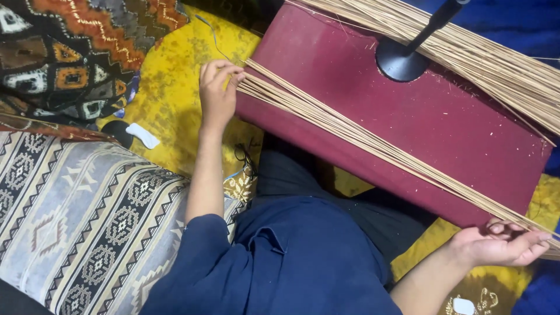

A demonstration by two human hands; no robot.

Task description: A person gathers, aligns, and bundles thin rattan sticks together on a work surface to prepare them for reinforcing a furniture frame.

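A thin bundle of pale straw stalks (361, 143) lies diagonally along the near edge of a dark red padded board (443, 116). My left hand (217, 93) pinches the bundle's upper left end at the board's corner. At the lower right, my right hand (501, 242) is closed around the other end, just past the board's edge. A much thicker heap of the same stalks (501, 55) lies across the board's far side.
A black stand with a round base (402, 58) stands on the board. A patterned cushion (81, 216) lies at my left, another patterned cloth (76, 52) above it. Yellow cloth (169, 87) covers the floor, with a small black and white object (137, 134) on it.
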